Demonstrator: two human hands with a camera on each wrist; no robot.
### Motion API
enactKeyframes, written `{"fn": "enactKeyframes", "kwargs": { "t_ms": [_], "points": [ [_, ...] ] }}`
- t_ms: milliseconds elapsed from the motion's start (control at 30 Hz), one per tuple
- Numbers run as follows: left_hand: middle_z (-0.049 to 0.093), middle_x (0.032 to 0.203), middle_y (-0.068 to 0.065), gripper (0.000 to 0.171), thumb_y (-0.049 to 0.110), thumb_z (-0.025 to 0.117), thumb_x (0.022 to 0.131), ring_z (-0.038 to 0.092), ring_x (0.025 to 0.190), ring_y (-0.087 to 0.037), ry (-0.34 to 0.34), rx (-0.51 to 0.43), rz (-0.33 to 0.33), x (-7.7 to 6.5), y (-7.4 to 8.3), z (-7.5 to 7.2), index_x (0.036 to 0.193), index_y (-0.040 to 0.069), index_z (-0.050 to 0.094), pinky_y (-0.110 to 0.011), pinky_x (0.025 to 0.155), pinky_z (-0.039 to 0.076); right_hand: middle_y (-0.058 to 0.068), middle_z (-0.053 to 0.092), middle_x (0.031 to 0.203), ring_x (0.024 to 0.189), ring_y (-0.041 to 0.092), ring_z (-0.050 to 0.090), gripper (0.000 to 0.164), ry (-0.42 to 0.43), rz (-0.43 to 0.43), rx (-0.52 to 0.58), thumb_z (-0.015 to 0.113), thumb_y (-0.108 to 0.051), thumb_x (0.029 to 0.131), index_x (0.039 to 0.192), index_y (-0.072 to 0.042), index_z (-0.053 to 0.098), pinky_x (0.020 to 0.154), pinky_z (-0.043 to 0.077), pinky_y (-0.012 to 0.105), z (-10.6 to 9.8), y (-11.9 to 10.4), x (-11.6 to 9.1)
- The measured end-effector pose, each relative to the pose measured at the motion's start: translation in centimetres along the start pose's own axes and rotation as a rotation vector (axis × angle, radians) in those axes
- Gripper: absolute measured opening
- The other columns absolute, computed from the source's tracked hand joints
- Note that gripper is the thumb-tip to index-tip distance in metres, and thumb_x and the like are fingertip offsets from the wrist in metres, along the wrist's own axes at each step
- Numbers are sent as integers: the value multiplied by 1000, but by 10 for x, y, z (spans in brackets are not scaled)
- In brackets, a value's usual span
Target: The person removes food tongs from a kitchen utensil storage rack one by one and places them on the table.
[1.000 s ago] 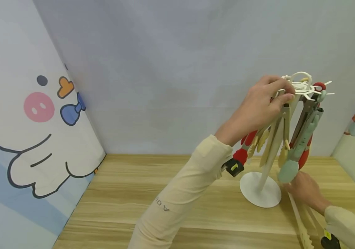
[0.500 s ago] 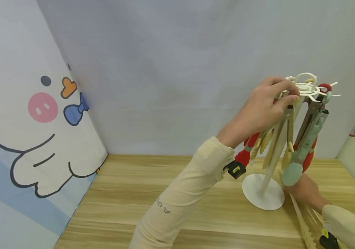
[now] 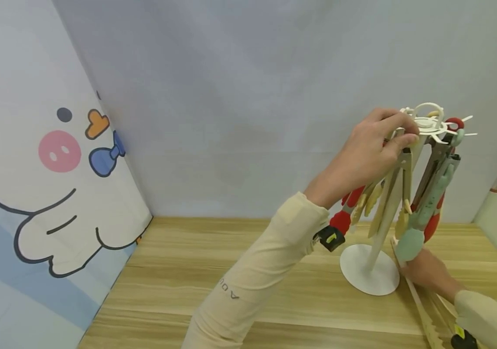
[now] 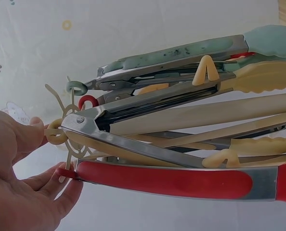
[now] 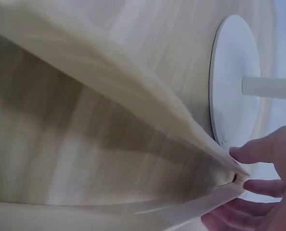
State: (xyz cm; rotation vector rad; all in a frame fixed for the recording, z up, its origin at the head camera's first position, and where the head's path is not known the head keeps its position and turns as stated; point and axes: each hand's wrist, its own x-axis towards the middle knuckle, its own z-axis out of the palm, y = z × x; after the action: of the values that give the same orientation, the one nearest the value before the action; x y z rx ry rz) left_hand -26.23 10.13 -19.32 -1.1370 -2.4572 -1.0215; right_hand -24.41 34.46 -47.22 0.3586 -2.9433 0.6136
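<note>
My left hand (image 3: 372, 143) is at the top of a white hanging rack (image 3: 374, 283). Its thumb and fingers pinch the beige loop of a pair of beige-handled tongs (image 4: 138, 139), which hangs with its arms spread. Other fingertips of that hand touch the end of red-handled tongs (image 4: 167, 178). Mint tongs (image 3: 425, 208) hang on the right side of the rack. Beside the rack's base, my right hand (image 3: 427, 269) grips long cream tongs (image 5: 148, 91) near their joined end. Their two arms spread apart over the table, with serrated tips toward the front.
White prongs (image 4: 54, 94) stick out around the rack's top, and more tongs hang close together below. The rack's round base (image 5: 232, 72) stands on a wood-grain table (image 3: 318, 300). A pale cloth (image 3: 240, 106) covers the back, and a cartoon print (image 3: 56, 203) is at left.
The view has shifted slightly, so rack and hands appear a little further right. Both hands keep their hold; the right hand and cream tongs have moved only slightly.
</note>
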Motion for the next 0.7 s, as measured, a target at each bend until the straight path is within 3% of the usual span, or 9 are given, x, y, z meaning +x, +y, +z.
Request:
{"fn": "enactKeyframes", "kwargs": {
  "t_ms": [100,267,367,533,700],
  "points": [
    [47,126,9,15,28,52,97,43,103,0,4,-8,1,0,0,1,104,20,63,-10,82,34,10,56,72,66,27,55,20,-52,0,-32,71,-9,76,83,-1,54,54,44,42,-2,-1,-10],
    [47,126,9,15,28,52,97,43,103,0,6,-3,-1,0,0,3,104,21,63,-10,82,34,11,59,75,65,25,55,48,-115,47,-57,76,-20,75,105,11,53,52,43,39,-7,-6,-32],
    [47,126,9,15,28,52,97,42,103,0,5,-9,0,0,0,4,104,21,63,-10,82,34,1,47,66,59,17,42,49,-146,104,-44,75,-24,78,104,12,54,50,35,33,-10,-10,-48],
    [47,126,9,15,27,52,97,44,102,-1,19,-19,-6,-1,0,3,104,20,64,-10,81,34,1,43,65,59,17,42,59,-198,213,-34,74,-38,78,106,11,55,48,36,33,-12,-13,-69],
    [48,125,9,14,27,53,97,44,102,-1,28,-24,-11,-1,0,4,103,20,64,-11,81,34,15,57,82,71,28,57,76,-288,298,-66,72,-54,75,110,11,53,53,47,44,-11,-11,-86]
  ]
}}
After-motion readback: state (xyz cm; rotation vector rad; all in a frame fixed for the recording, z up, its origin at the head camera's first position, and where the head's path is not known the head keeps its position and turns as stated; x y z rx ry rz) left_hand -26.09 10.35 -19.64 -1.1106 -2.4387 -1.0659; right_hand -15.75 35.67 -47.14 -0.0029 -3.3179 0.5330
